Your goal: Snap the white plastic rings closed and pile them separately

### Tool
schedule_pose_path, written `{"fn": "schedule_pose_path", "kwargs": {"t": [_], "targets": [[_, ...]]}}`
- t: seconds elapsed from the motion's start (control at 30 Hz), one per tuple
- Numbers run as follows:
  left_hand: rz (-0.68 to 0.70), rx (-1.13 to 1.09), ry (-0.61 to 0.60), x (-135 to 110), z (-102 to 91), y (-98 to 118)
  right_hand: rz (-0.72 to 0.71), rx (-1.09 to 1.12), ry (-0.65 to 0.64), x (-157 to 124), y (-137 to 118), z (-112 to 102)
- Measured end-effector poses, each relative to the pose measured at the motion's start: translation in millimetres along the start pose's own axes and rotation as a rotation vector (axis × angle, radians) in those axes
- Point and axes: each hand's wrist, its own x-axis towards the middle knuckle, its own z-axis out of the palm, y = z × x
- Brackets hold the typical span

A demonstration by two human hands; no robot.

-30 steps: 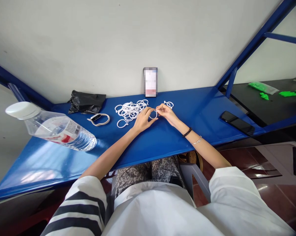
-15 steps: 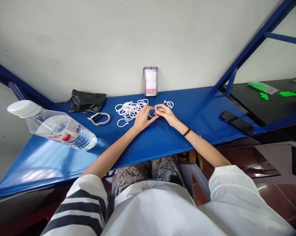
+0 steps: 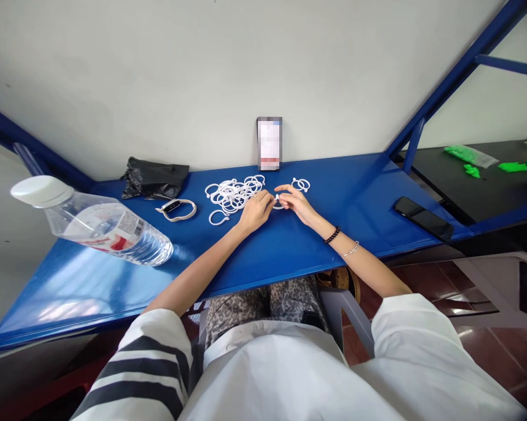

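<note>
Closely bunched at its fingertips, the left hand (image 3: 255,211) meets the right hand (image 3: 300,208) over the surface (image 3: 355,204), the two pinching a white ring (image 3: 279,207) between them, partly hidden. From that ring, a tangled pile of rings (image 3: 236,196) lies at nine o'clock, just beside the left hand; a small cluster (image 3: 301,185) sits between one and two, and a phone (image 3: 270,144) leans on the wall (image 3: 180,70) at twelve. A slipping pinch could flick the ring away; a careless left-hand nudge might scatter the pile.
</note>
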Motion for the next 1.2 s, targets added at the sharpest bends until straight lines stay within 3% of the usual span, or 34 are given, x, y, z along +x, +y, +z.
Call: {"fn": "schedule_pose_path", "kwargs": {"t": [0.23,0.77,1.2], "targets": [[0.019,0.033,0.012,1.0,-1.9,5.8,0.037,0.189,0.006,0.7,1.6,5.9],[-0.082,-0.085,0.104,-0.8,-1.4,14.1,0.027,0.322,-0.022,-2.6,-8.8,5.8],[-0.089,-0.082,0.133,-1.3,-0.5,9.5,0.042,0.144,0.07,0.3,0.4,-1.0]]}}
